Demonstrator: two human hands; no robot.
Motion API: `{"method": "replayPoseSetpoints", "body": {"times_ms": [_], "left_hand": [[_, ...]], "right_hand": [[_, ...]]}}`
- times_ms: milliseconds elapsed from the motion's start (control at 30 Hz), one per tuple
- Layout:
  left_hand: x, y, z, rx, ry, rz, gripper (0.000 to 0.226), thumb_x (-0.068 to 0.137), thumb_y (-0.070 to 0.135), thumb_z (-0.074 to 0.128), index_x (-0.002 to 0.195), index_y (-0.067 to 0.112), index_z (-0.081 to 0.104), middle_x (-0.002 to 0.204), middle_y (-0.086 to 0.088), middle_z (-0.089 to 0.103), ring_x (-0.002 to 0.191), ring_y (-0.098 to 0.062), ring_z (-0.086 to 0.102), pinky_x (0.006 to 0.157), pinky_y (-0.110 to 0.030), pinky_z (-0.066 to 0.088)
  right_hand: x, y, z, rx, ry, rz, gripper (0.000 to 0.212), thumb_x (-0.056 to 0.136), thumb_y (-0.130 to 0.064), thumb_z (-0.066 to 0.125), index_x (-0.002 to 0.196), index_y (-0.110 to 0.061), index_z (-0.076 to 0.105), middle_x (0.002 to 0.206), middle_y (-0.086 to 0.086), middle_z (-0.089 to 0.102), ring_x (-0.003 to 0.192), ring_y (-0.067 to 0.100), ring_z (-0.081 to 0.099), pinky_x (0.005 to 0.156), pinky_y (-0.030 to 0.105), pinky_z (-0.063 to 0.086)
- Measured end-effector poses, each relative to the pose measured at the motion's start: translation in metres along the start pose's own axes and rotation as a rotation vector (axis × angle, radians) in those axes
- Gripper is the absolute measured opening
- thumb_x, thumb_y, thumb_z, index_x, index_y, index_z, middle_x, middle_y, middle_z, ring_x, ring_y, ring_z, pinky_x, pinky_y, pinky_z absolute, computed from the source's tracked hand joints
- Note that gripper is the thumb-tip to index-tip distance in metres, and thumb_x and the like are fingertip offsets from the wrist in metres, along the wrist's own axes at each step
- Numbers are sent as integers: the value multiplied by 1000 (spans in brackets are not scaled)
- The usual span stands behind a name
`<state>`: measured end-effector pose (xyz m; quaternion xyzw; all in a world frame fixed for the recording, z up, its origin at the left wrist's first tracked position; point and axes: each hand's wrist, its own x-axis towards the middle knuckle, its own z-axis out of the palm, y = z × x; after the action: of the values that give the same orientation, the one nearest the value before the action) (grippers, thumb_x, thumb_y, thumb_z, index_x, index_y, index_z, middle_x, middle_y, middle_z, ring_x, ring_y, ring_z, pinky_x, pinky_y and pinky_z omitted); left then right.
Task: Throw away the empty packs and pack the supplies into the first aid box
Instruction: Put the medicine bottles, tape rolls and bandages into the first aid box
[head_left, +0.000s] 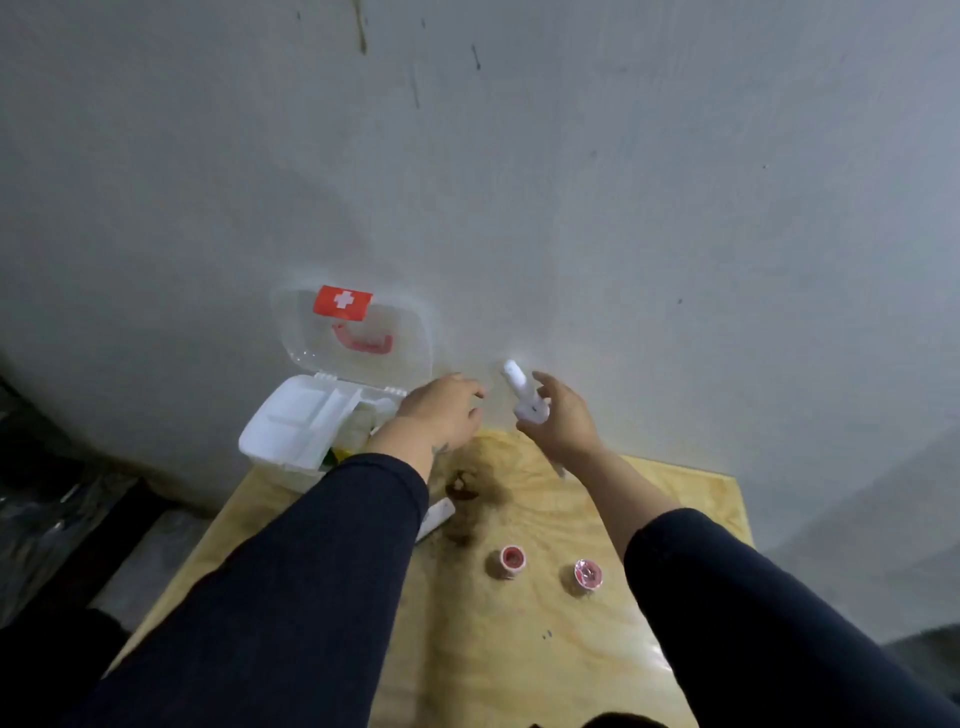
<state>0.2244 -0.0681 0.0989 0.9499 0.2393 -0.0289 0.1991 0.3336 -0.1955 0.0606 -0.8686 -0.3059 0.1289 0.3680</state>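
Observation:
The first aid box stands open at the table's far left corner, its clear lid with a red cross sticker leaning on the wall. A white inner tray sits tilted on top of the box. My left hand hovers just right of the box, fingers apart, holding nothing. My right hand grips a small white bottle, tilted up toward the wall. Two pink tape rolls stand on the table nearer me. A white tube lies partly hidden under my left sleeve.
The wooden table has a dark brown stain near its middle. A grey wall rises directly behind the table. Dark clutter lies on the floor at the left.

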Motion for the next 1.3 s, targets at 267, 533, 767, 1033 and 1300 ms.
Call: {"method": "replayPoseSetpoints", "body": {"times_ms": [267,533,767,1033,1300], "left_hand": [[-25,-63,-48,10,111,103,44,97,19,44,141,19,43,150,-1,41,133,-25,45,105,-40,42],[-47,-169,-52,87,2,42,64,95,48,47,149,18,30,156,-3,31,141,-26,35,113,-39,32],[-60,-213,-27,130,-209,-7,73,89,58,49,146,17,30,151,-2,36,132,-29,42,102,-42,42],[-71,-231,-6,-18,-139,-24,71,96,49,43,153,21,12,161,4,20,148,-33,15,116,-42,27],[-66,-234,4,45,-129,18,69,98,52,34,154,17,14,163,8,6,150,-31,9,123,-39,11]], "right_hand": [[-8,-86,19,308,138,69,49,81,-7,68,128,-11,55,120,10,62,107,28,62,80,30,48],[-16,-173,81,479,202,41,48,82,-12,69,127,-16,53,118,2,62,106,21,62,90,37,54],[-34,-191,152,471,224,36,45,85,-16,67,127,-15,50,124,1,60,104,14,57,91,35,53],[-49,-174,197,371,225,113,43,86,-15,63,123,-16,43,113,-6,54,104,14,55,92,41,52],[-50,-162,204,-74,26,173,58,85,-14,63,136,-13,36,130,13,56,115,31,56,86,35,45]]}}
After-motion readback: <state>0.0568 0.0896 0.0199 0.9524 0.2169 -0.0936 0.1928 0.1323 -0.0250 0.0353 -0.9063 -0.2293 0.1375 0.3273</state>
